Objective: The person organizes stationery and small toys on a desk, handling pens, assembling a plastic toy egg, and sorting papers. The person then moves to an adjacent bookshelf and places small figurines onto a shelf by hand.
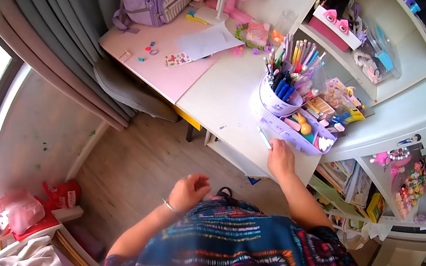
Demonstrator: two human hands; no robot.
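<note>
My right hand [281, 158] is at the front part of the white desk, its fingers closed on a slim white pen [264, 137] that points away from me. Just right of it stands a lilac desk organizer [286, 129], holding a yellow figure, erasers and other small items. Behind that, a round lilac pen holder [273, 102] is packed with pens, pencils and brushes. My left hand [189, 192], with a bracelet on the wrist, hangs before my body, off the desk. Its fingers are loosely bent and apart, with nothing visible in them.
A pink mat [182, 79] on the desk bears white paper [209, 40] and small trinkets. A purple backpack [153, 3] stands at the back. A grey chair [131, 90] is tucked at the desk's left side. Shelves with books [346, 181] line the right.
</note>
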